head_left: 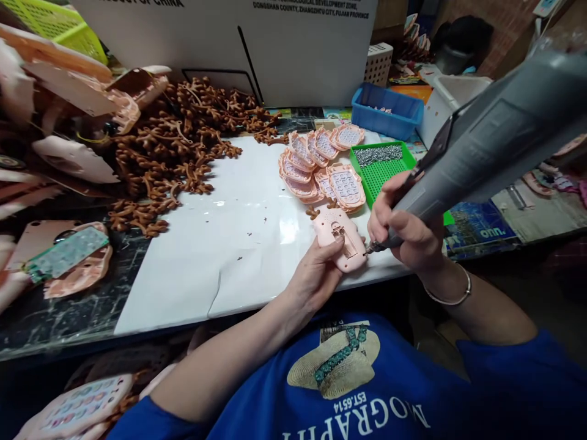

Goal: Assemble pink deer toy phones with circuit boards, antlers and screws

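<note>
My left hand (318, 269) is closed around a pink toy phone casing (326, 223), back side up, with brown antler pieces at its top and an open battery compartment. The thumb presses near that compartment. My right hand (406, 229) grips a large grey electric screwdriver (477, 140), tilted down to the left. Its bit meets the casing near the lower right corner; whether it sits on a screw is too small to tell. Beyond the hands lie several pink front shells with keypads (346, 186), and beside them a green tray (378, 174) holds many small screws (380, 154).
Brown antler pieces (183, 128) are heaped at the back left. Pink casing halves with wiring and a green circuit board (68, 252) pile up at the left. A blue bin (387, 113) and a large carton (293, 61) stand behind. White sheeting (192, 263) covers the table.
</note>
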A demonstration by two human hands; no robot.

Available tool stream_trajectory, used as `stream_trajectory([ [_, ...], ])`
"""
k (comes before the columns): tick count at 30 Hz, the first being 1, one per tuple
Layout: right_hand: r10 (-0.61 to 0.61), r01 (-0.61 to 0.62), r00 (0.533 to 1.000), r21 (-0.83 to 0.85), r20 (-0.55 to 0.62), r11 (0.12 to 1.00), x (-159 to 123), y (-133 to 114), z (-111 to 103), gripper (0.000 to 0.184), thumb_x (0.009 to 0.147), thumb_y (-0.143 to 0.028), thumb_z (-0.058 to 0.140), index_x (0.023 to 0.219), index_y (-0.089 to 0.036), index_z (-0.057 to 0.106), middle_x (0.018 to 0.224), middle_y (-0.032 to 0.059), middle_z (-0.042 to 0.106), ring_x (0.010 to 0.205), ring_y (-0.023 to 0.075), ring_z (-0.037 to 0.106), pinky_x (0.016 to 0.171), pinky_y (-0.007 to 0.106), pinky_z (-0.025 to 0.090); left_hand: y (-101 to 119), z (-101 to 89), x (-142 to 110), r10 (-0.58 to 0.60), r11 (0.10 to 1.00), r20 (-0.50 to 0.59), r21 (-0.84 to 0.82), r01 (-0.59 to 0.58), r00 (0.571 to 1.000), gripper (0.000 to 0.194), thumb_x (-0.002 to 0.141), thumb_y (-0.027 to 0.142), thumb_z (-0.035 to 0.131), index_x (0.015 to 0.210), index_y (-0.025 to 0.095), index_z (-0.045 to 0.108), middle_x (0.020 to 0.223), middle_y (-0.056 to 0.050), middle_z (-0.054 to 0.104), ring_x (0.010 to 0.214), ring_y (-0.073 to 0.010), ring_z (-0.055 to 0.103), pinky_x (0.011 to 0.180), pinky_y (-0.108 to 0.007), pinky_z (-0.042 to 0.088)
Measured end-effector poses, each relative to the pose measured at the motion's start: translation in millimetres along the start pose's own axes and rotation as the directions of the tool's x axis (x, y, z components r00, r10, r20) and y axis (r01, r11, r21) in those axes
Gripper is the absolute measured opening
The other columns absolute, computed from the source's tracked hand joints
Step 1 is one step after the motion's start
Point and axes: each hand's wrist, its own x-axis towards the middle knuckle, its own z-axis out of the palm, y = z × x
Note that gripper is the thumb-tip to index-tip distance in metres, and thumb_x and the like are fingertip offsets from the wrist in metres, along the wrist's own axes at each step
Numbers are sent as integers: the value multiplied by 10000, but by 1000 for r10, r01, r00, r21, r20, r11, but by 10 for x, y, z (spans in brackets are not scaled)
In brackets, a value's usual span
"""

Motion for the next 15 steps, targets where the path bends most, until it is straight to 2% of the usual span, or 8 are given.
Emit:
stream_trajectory([
  [2,-52,55,997,56,-57,997,90,-92,-76,336,803,-461,725,1082,-331,589,649,-79,536,409,108,443,388,287,357,14,7,-12,-11,1000,-4,11,11,1000,428,766,152,747,1180,151,639,1094,-89,730,986,-216,702,932,-364,568],
  [3,-87,91,989,26,-115,996,132,-120,-133,330,792,-447,738,1075,-339,608,652,-74,544,417,118,445,389,300,347,20,10,-17,-10,1000,-10,21,11,1000,425,771,151,743,1183,146,638,1095,-96,732,995,-222,705,931,-363,570],
  [5,-163,138,957,-116,-240,984,198,-119,-270,302,783,-442,753,1044,-367,623,662,-67,550,443,135,456,424,330,373,26,14,-26,-12,999,-20,38,13,1000,423,778,150,736,1189,144,635,1106,-107,733,1009,-240,710,926,-377,574],
  [7,-207,138,927,-229,-312,963,234,-41,-408,293,786,-453,753,1034,-388,611,666,-66,544,459,141,459,473,346,408,27,15,-30,-23,999,-22,47,24,999,425,780,153,736,1192,146,633,1125,-115,732,1020,-256,714,931,-399,575],
  [11,-215,124,909,-263,-356,957,237,184,-575,276,814,-445,720,1047,-361,598,637,-68,518,460,130,451,491,337,411,24,12,-24,-27,998,-34,49,28,999,431,782,157,744,1199,150,637,1152,-108,730,1031,-245,715,991,-404,552],
  [15,-202,112,917,-266,-343,958,218,266,-599,280,821,-452,712,1049,-362,577,643,-75,515,472,124,464,498,325,415,30,7,-21,-32,998,-25,45,33,999,423,785,151,738,1196,143,636,1135,-105,736,1016,-234,718,997,-398,551],
])
